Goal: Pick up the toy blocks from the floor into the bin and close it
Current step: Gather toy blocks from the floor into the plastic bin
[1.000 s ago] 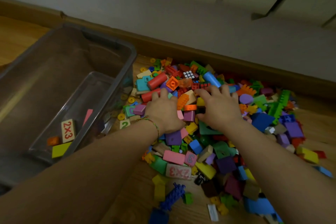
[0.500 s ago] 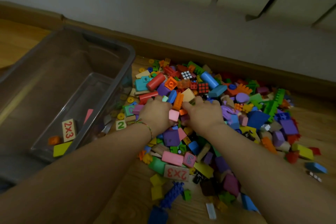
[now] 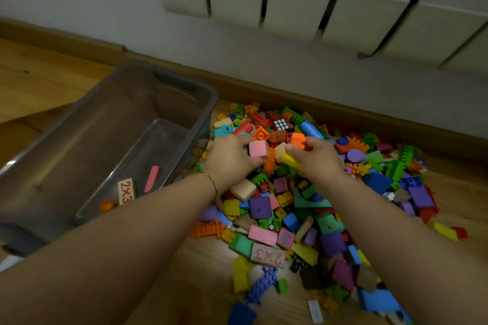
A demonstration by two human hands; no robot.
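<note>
Head view: toy blocks [image 3: 260,207] heaped on the wood floor [image 3: 39,79], pile touching the right side of the bin [image 3: 182,84]. Left hand [image 3: 232,158]: fingers curled round a pink block [image 3: 258,148]. Right hand [image 3: 317,158]: fingers clutching an orange brick [image 3: 298,140] and a yellow block [image 3: 290,161]. Hands close together over the pile's far half. Bin holds few pieces: 2x3 tile [image 3: 126,191], pink bar [image 3: 151,179], orange piece [image 3: 107,204].

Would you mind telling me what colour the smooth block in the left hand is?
Pink: the smooth block, gripped by the left hand, shows in the head view.
</note>
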